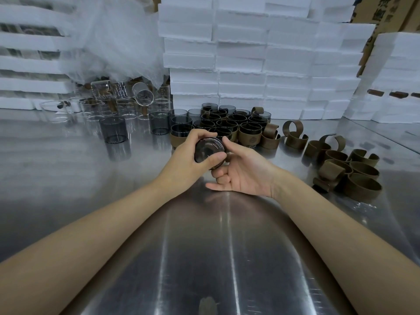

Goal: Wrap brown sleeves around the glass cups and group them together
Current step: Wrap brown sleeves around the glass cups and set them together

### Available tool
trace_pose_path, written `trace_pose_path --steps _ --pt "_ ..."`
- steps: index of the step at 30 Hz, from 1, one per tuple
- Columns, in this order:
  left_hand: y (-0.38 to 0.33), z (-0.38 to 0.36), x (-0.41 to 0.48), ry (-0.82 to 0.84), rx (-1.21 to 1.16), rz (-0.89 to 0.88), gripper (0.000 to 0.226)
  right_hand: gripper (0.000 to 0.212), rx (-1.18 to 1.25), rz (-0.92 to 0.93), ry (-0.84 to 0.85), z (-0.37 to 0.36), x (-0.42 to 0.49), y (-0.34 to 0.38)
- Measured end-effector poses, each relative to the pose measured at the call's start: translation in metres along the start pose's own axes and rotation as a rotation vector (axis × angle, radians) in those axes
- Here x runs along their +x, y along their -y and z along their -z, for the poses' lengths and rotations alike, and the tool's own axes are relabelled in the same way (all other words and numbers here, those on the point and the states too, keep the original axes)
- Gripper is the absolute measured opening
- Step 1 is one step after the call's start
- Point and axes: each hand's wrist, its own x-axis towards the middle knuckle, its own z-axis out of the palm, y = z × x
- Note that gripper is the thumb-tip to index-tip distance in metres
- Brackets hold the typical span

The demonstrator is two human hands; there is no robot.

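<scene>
The dark smoked glass cup (pixel 208 149) was held above the near centre of the brushed steel table (pixel 68 178), its base turned toward the camera, presumably so that a sleeve could be seated round its wall. A brown edge showed below the base, but whether the sleeve was fully closed could not be told. The left hand (pixel 189 155) gripped the cup, with fingers over the top and the thumb pressed on the base. The right hand (pixel 246 172) lay palm-up just beside it, with the index finger straight against the cup's side and the remaining fingers loosely curled, gripping nothing visible; this suggested a steadying role. Just beyond the hands stood the cluster of sleeved cups (pixel 229 125), roughly twenty in number and packed touching, consistent with the grouping step. At its left stood about six bare smoked cups (pixel 113 129), two of them set well apart, likely awaiting sleeves. Loose brown curled sleeves (pixel 361 187), about a dozen, lay heaped at the right, within reach of the right hand. Clear glass cups (pixel 141 93) sat far left, too jumbled to count. Stacked white foam blocks (pixel 241 55) lined the far edge.
</scene>
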Motion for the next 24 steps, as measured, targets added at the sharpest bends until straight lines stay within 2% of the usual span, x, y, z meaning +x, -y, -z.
trace_pose_path --steps 5,7,10,14,19,24 --pt "-0.0006 0.0016 0.0007 -0.076 -0.006 -0.058 0.029 0.048 -0.012 -0.027 0.000 -0.0010 -0.0007 0.0002" --pt "-0.0008 0.0026 0.0001 -0.085 -0.002 -0.071 0.031 0.048 -0.018 -0.024 -0.001 -0.0007 -0.0002 0.0002" --pt "0.0003 0.0032 -0.0007 -0.004 -0.021 -0.050 0.032 0.047 -0.003 -0.012 -0.017 0.0007 0.0001 0.0000" --pt "-0.0002 0.0024 -0.0005 0.014 -0.023 -0.012 0.054 0.050 -0.021 -0.006 0.000 0.0016 0.0015 -0.0005" --pt "0.0000 -0.0004 0.0010 -0.064 -0.009 -0.034 0.026 0.051 -0.111 -0.008 -0.002 0.0004 0.0020 -0.0010" --pt "0.0002 0.0005 0.0024 -0.120 0.040 -0.060 0.023 0.061 -0.193 -0.001 -0.039 -0.0057 0.0035 -0.0029"
